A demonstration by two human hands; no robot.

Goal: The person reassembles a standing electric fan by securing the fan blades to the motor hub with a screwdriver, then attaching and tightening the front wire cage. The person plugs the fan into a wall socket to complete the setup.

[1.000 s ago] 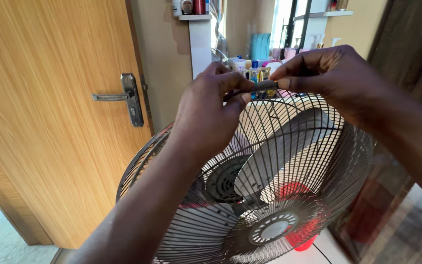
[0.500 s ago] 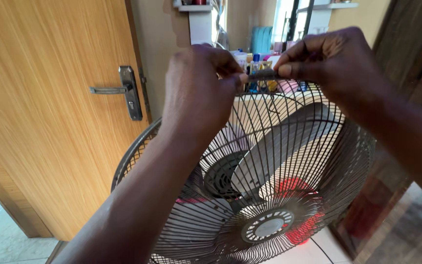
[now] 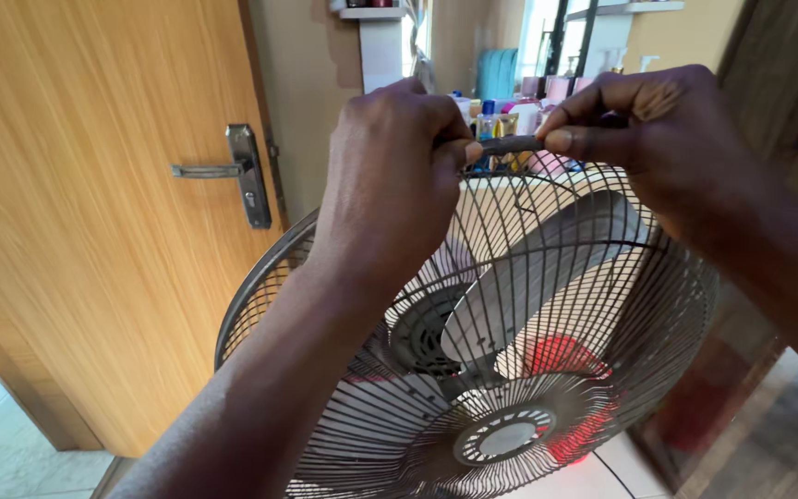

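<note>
Left hand (image 3: 390,176) and right hand (image 3: 648,129) are pinching a small dark clip (image 3: 508,144) together at the far top rim of the fan cage (image 3: 602,314). Both sets of fingers are clamped on it. A wooden door (image 3: 94,231) is standing at left.

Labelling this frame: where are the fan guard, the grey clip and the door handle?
fan guard (image 3: 593,370), head view, front wires.
grey clip (image 3: 510,144), head view, its middle.
door handle (image 3: 203,170), head view, lever.

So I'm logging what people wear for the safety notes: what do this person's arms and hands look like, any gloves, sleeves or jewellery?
Both are bare. The left hand and its forearm show no glove, sleeve, watch or ring. The right hand is also ungloved, with no ring visible, and its forearm is uncovered as far as the picture's edge. Fingernails are short and unpainted where they show.
</note>
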